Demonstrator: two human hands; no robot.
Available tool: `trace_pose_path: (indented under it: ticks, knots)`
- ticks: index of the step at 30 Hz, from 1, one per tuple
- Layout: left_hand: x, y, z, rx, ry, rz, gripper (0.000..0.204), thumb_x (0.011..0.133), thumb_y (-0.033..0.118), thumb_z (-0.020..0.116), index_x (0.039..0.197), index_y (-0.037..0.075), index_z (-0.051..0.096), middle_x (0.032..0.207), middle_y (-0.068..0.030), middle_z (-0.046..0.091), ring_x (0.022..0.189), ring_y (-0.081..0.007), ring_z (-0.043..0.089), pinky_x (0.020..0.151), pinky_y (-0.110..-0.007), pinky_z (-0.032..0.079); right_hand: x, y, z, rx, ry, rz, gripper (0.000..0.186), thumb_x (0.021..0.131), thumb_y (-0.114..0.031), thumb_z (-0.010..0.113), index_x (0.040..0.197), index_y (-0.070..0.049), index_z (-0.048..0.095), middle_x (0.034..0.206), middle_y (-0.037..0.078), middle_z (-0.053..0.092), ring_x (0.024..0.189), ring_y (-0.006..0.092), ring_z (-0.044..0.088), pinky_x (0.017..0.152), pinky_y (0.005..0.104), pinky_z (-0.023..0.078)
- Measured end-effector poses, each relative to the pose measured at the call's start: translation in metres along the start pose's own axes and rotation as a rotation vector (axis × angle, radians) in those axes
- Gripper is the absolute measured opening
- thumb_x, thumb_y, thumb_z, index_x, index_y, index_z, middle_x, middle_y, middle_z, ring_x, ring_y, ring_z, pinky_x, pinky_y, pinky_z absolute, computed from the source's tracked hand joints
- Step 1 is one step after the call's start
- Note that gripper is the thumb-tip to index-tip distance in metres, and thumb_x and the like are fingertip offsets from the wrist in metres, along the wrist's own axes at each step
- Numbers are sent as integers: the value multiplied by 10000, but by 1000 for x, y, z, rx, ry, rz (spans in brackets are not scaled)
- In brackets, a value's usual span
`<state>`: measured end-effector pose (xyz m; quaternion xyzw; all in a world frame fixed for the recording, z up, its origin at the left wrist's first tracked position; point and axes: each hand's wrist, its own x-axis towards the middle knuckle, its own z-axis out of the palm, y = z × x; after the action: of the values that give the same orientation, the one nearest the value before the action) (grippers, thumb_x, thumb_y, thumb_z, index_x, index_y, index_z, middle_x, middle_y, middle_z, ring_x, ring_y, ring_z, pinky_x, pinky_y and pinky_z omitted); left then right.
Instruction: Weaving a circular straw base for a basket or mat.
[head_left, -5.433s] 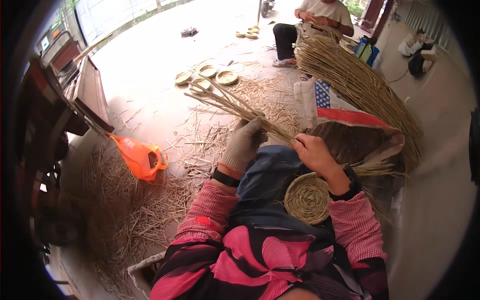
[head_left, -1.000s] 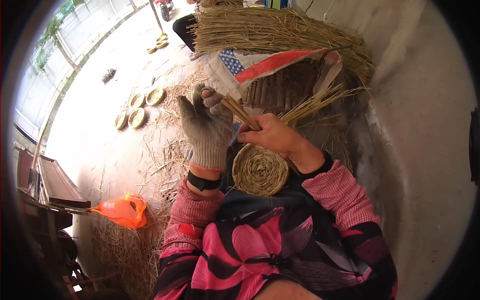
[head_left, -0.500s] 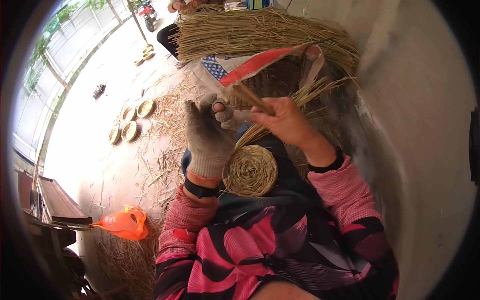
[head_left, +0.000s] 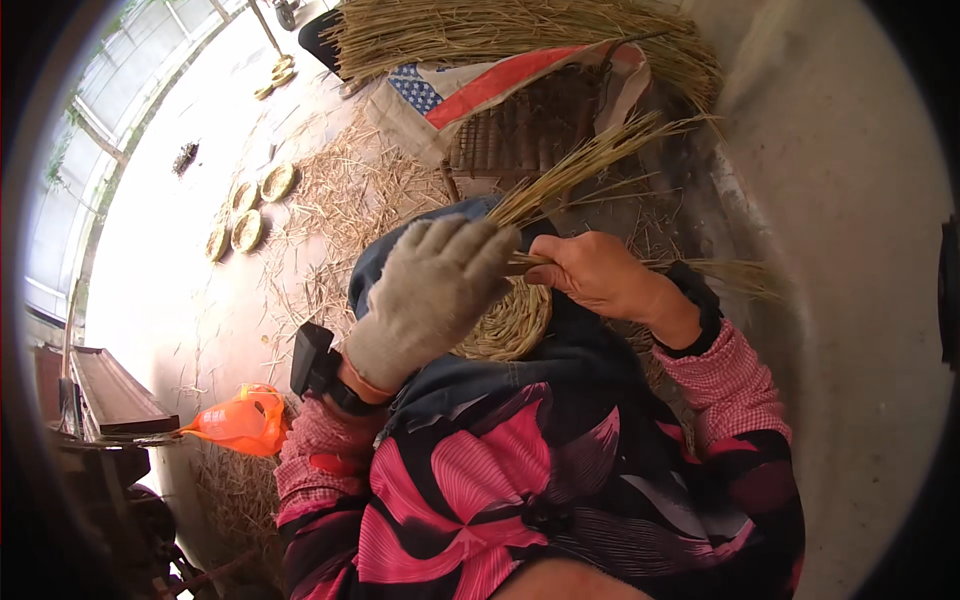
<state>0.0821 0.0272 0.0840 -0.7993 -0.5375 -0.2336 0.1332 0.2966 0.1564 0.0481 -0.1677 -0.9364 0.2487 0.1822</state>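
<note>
On my lap lies a round coiled straw mat (head_left: 507,322), woven in a spiral and partly covered by my left hand. My left hand (head_left: 440,285), in a pale grey work glove, bends over its far edge with the fingers together round the base of a straw bundle (head_left: 585,165); the thumb is hidden. Beside it my bare right hand (head_left: 590,272) pinches thin straw strands (head_left: 725,272) between thumb and forefinger, and their loose ends stick out behind the wrist. The bundle fans away from me to the upper right.
A big heap of straw (head_left: 530,35) lies at the far side, before it a striped sack (head_left: 480,95) over a slatted frame (head_left: 505,140). Small straw baskets (head_left: 248,230) stand on the floor at left, near an orange plastic bag (head_left: 245,420). A wall (head_left: 840,260) rises at right.
My right hand has come down to the mat, and the wooden stick it held no longer shows; it now pinches straw. My left hand has turned palm down over the bundle.
</note>
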Motion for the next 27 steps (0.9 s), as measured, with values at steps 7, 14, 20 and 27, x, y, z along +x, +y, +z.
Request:
trace_pose_path:
  ticks: [7, 14, 20, 27]
  knots:
    - [-17, 2, 2, 176, -288, 3, 154, 902, 254, 650, 977, 123, 619, 883, -29, 675, 807, -217, 674, 722, -368, 498, 16, -6, 9, 460, -243, 87, 317, 1023, -363, 633, 1088, -58, 691, 855, 184, 676, 767, 362, 650, 681, 403, 513]
    - [-11, -19, 8, -525, -170, -248, 189, 915, 263, 687, 977, 89, 648, 913, -108, 676, 874, -328, 691, 739, -438, 536, 14, -1, 37, 313, -23, -89, 161, 975, -183, 671, 1063, -52, 704, 877, 117, 672, 747, 318, 663, 656, 373, 531]
    - [21, -34, 41, 38, -349, -380, 238, 959, 278, 615, 1017, 47, 604, 1020, -148, 709, 886, -362, 728, 710, -472, 575, -1, -7, 51, -12, 70, -107, 84, 884, -169, 718, 940, -108, 701, 830, 72, 628, 780, 322, 680, 635, 432, 543]
    - [37, -35, 66, 109, -547, -333, 189, 949, 232, 609, 1034, 64, 621, 1017, -170, 705, 932, -366, 732, 716, -466, 593, -2, -7, 50, -37, 67, -124, 89, 878, -186, 729, 902, -112, 685, 809, 67, 609, 765, 307, 680, 621, 419, 542]
